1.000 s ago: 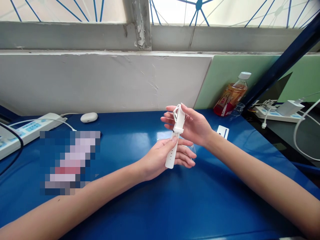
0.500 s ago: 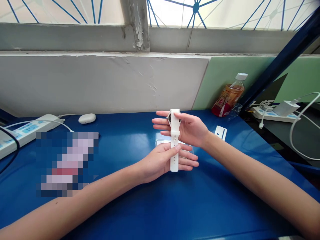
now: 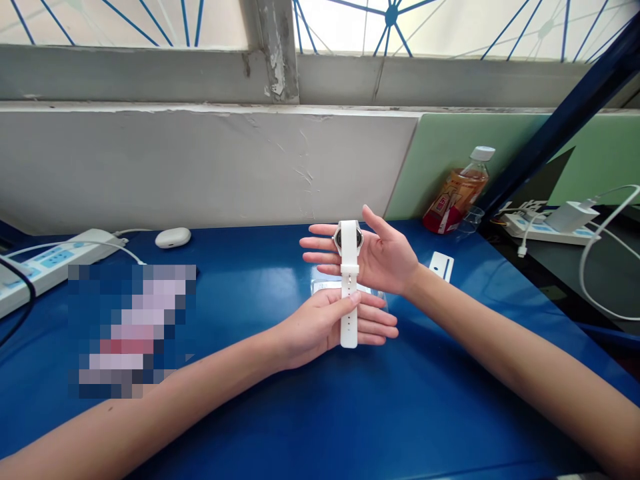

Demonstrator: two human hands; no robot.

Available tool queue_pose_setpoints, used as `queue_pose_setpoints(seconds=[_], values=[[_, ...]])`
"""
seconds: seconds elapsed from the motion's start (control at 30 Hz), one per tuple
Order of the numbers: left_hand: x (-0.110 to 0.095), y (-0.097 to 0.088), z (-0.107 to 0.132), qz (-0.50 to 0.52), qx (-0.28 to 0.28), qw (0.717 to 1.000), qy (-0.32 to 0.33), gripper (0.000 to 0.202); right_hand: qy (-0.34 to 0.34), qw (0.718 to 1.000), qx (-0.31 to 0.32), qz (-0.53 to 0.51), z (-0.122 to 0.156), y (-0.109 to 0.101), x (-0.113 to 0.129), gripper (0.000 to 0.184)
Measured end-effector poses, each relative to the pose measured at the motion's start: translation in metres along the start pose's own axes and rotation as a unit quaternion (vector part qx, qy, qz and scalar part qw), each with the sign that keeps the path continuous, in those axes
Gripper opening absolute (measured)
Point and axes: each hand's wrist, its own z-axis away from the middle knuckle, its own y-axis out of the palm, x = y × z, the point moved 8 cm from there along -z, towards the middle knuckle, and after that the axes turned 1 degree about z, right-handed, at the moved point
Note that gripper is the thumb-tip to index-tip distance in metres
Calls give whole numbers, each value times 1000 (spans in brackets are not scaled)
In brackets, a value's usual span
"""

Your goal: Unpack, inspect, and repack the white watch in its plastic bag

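We see a watch (image 3: 349, 283) with a plain white strap and a dark round face rimmed in silver. Our desk (image 3: 350, 413) is deep blue. The earbud case (image 3: 173, 237) and power strip (image 3: 45, 263) are white, the strip with pale blue sockets. The bottle (image 3: 457, 193) is amber, red-labelled and white-capped, before a pale green panel (image 3: 440, 153). Thin blue lines fan across the bright window (image 3: 450, 27).

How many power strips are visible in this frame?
2. The left power strip lies far left on the blue table; the right power strip sits beyond the bottle, a white charger on it. More may lie outside view.
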Motion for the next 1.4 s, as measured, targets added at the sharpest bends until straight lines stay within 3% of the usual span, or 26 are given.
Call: queue_pose_setpoints(seconds=[0.33,0.57,0.67,0.8,0.97,1.13,1.3,1.4], values=[[-2,0,0,1,0,1000,4,33,14,1000,-9,-2,0,-2,-1,79],[-4,-3,0,-4,-16,1000,11,33,-2,998,-53,-22,-1,-9,-1,65],[-10,-3,1,24,-16,999,24,41,-36,992,-106,-59,-1,-21,6,52],[-23,-7,5,72,-43,994,63,49,-134,973,-167,-87,4,-39,25,31],[-36,-16,6,42,-90,988,116,32,-178,960,-215,19,7,-43,27,28],[-36,-19,8,-123,-158,972,121,30,-203,945,-195,167,4,-29,22,32],[-40,-12,10,-221,-167,949,148,32,-233,913,-184,281,8,-24,27,21],[-40,-9,9,-276,-150,940,136,24,-216,914,-164,302,7,-22,24,19]])
